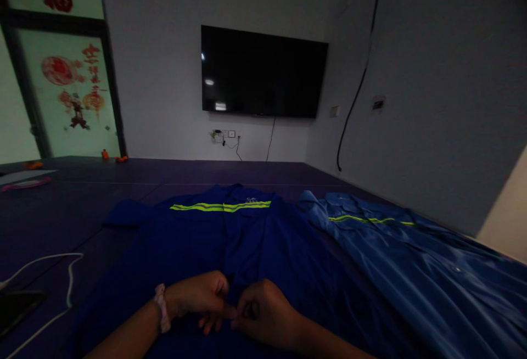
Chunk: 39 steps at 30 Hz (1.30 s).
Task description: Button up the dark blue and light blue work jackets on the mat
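A dark blue work jacket [193, 238] with a yellow-green reflective stripe lies spread out in front of me. Over its lower front, my left hand [206, 296] has its thumb and fingers drawn together, with a pink band [162, 308] around the wrist. Close against it, my right hand [263, 312] is closed in a pinch, and the fingertips of both hands meet. Whatever is between the fingertips is too small and dark to make out. To the right lies a lighter blue garment [370, 238] with a thin reflective stripe.
Purple matting [135, 178] covers the surface. At left are a white cable [69, 276], a dark flat device [18, 309] and a pink-rimmed object [27, 184]. Small orange things [121, 158] lie by the door [74, 90]. A television [263, 73] hangs on the far wall.
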Tool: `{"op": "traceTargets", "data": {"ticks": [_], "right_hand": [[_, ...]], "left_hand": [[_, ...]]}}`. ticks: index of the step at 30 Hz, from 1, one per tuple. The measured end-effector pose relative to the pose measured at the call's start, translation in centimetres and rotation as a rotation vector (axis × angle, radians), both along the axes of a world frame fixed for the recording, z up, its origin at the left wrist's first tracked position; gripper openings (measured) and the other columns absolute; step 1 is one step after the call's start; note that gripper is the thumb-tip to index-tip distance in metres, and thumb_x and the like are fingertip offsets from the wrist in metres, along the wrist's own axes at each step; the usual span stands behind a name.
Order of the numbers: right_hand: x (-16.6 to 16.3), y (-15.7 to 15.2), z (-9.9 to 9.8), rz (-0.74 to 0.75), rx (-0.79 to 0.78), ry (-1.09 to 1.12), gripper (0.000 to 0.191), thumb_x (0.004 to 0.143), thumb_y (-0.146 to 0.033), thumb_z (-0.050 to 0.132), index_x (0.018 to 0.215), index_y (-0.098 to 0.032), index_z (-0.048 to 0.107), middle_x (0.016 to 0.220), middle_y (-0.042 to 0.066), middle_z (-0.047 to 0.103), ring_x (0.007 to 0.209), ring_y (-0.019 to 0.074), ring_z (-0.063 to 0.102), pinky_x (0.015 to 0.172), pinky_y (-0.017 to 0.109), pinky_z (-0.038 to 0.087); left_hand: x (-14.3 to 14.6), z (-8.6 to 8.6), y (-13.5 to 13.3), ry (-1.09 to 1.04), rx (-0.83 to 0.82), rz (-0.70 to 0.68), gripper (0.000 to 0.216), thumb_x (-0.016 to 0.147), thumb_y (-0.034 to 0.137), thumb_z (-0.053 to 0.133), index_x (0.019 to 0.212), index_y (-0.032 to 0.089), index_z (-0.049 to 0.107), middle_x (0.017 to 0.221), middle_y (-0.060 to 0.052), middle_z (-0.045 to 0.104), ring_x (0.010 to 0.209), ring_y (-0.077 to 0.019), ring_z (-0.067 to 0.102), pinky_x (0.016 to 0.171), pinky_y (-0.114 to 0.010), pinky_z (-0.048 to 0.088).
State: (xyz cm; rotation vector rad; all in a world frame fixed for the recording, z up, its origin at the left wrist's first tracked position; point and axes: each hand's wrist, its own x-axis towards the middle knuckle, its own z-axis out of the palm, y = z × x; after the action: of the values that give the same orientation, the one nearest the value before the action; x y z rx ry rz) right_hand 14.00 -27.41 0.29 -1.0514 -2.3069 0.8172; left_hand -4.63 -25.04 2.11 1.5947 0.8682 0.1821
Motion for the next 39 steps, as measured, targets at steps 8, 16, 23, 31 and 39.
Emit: {"op": "traceTargets", "data": {"ticks": [8,16,23,31,39], "right_hand": [[-0.1,-0.3,0.6,0.004,-0.002,-0.008,0.011,0.065,-0.024,0.065,0.066,-0.014,0.064,0.059,-0.001,0.063,0.047,0.006,0.05,0.043,0.015,0.031],[0.0,-0.4,0.5,0.009,0.01,-0.033,0.016,0.07,-0.03,0.063,0.067,-0.014,0.062,0.056,-0.002,0.058,0.047,0.0056,0.048,0.042,0.015,0.029],[0.2,-0.3,0.6,0.067,0.022,-0.044,0.027,0.068,-0.041,0.065,0.069,-0.014,0.065,0.058,-0.002,0.06,0.048,0.0058,0.048,0.043,0.015,0.03],[0.1,-0.6,0.6,0.049,-0.034,-0.03,0.025,0.067,-0.04,0.066,0.069,-0.015,0.068,0.059,-0.001,0.062,0.047,0.0061,0.049,0.041,0.015,0.029],[0.0,-0.8,0.2,0.047,0.001,-0.015,0.025,0.064,-0.04,0.069,0.067,-0.015,0.069,0.058,0.0,0.064,0.047,0.0071,0.051,0.042,0.016,0.03]], "left_hand": [[-0.1,1.1,-0.2,0.098,0.016,-0.054,0.029,0.045,0.032,0.078,0.05,0.012,0.056,0.045,0.003,0.057,0.034,-0.0065,0.048,0.032,-0.014,0.032],[0.6,1.8,-0.7,0.228,0.021,0.038,0.027,0.045,0.027,0.074,0.043,0.013,0.052,0.043,0.003,0.055,0.031,-0.0064,0.045,0.029,-0.015,0.027],[0.6,1.3,-0.8,0.222,0.042,0.073,0.022,0.048,0.024,0.07,0.045,0.013,0.05,0.042,0.003,0.053,0.032,-0.0074,0.045,0.03,-0.016,0.025],[0.6,1.4,-0.9,0.187,0.028,0.08,0.025,0.046,0.027,0.074,0.05,0.012,0.054,0.042,0.003,0.055,0.031,-0.0072,0.045,0.028,-0.015,0.024],[0.4,1.2,-0.7,0.092,0.016,0.024,0.023,0.051,0.03,0.074,0.051,0.012,0.059,0.042,0.003,0.055,0.03,-0.0058,0.045,0.026,-0.014,0.023]]}}
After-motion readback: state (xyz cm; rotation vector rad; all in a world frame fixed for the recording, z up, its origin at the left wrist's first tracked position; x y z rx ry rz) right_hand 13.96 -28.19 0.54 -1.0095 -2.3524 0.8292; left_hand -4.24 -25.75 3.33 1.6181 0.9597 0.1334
